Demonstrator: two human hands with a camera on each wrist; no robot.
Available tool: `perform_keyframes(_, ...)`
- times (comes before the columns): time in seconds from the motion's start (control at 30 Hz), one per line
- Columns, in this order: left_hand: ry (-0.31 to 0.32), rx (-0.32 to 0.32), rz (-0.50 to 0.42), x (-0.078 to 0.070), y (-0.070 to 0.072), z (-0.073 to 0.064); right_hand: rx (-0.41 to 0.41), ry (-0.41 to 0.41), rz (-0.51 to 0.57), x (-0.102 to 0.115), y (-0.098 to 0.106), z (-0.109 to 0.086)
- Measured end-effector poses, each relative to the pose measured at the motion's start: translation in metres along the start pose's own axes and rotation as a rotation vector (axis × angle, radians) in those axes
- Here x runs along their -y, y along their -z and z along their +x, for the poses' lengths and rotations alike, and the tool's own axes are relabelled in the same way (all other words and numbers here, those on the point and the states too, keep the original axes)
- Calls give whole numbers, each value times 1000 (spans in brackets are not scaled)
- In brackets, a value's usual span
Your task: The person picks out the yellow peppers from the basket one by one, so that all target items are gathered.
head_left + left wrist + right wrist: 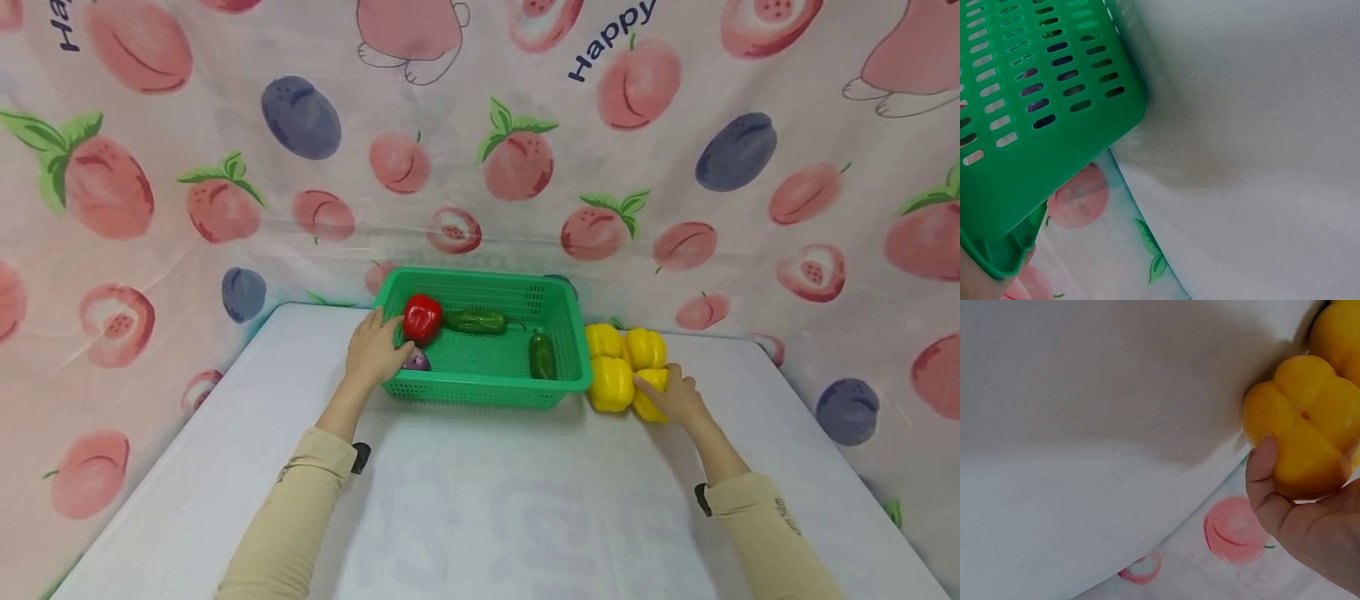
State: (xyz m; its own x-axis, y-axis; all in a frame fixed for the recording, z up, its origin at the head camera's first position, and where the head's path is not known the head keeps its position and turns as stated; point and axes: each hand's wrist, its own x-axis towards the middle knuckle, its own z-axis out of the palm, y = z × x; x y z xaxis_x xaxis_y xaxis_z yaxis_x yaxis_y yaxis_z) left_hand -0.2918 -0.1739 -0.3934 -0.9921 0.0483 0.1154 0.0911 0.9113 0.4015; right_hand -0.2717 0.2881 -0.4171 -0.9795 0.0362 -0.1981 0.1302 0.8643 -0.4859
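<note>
A green plastic basket (pixel 487 393) sits toward the far side of the table. My left hand (pixel 372 350) grips its left rim, thumb over the inner side; in the left wrist view only a sliver of that hand shows by the basket corner (pixel 997 256). Inside are a red bell pepper (pixel 422 320), a long green pepper (pixel 476 322), a shorter green pepper (pixel 541 357) and a purple vegetable (pixel 417 360), partly hidden. To the right, my right hand (pixel 678 395) holds the nearest right yellow bell pepper (pixel 1310 434) between thumb and fingers.
Several more yellow bell peppers (pixel 611 383) are bunched against the basket's right side. A white cloth covers the table (pixel 480 500). Behind and beside it hangs a fruit-print curtain (pixel 337 267), close to the basket's back.
</note>
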Motion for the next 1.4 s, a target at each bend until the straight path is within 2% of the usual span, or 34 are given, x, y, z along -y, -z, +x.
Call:
perform_keyframes(0.6, -12, -7, 10, -3, 3, 2, -2, 7, -22, 0, -3, 6)
perform_keyframes(0.87, -8, -1, 2, -1, 1, 1, -12, 25, -109, 5, -7, 8)
perform_keyframes(1.07, 0, 0, 1, -1, 2, 2, -35, 33, -96, 6, -9, 8)
perform_keyframes(1.4, -6, 0, 5, -1, 2, 1, -59, 0, -80, 7, -9, 2)
